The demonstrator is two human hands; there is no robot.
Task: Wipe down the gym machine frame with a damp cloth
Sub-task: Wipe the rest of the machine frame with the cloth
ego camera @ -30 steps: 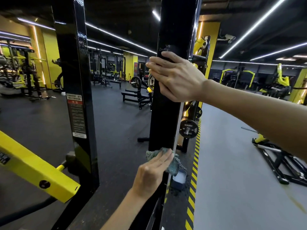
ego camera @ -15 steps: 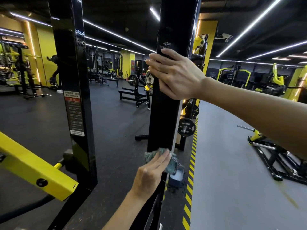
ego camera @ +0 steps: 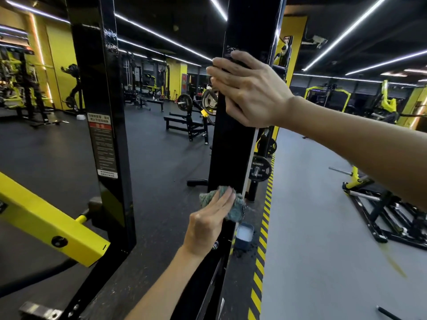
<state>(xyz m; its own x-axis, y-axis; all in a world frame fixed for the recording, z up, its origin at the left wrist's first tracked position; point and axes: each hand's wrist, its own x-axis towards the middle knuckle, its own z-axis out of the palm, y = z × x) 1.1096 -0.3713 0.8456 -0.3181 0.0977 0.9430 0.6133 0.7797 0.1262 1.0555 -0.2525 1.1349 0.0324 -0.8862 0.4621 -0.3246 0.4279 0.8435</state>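
Observation:
A tall black upright of the machine frame [ego camera: 233, 148] runs through the middle of the view. My left hand [ego camera: 209, 221] presses a crumpled grey-green cloth [ego camera: 235, 206] flat against the upright's lower part, fingers straight. Higher up, my right hand [ego camera: 249, 91] wraps its fingers round the same upright. The cloth's left part sticks out beyond my fingertips; the rest is under my palm.
A second black upright [ego camera: 101, 112] with a warning label stands to the left, beside a yellow arm [ego camera: 53, 225]. A small container of pale liquid [ego camera: 244, 234] sits on the floor by the post's base. Yellow-black floor tape [ego camera: 263, 227] borders grey flooring; benches and plates stand behind.
The view has shifted slightly. My left hand with the cloth has edged a little along the upright; my right hand keeps its hold at the same height.

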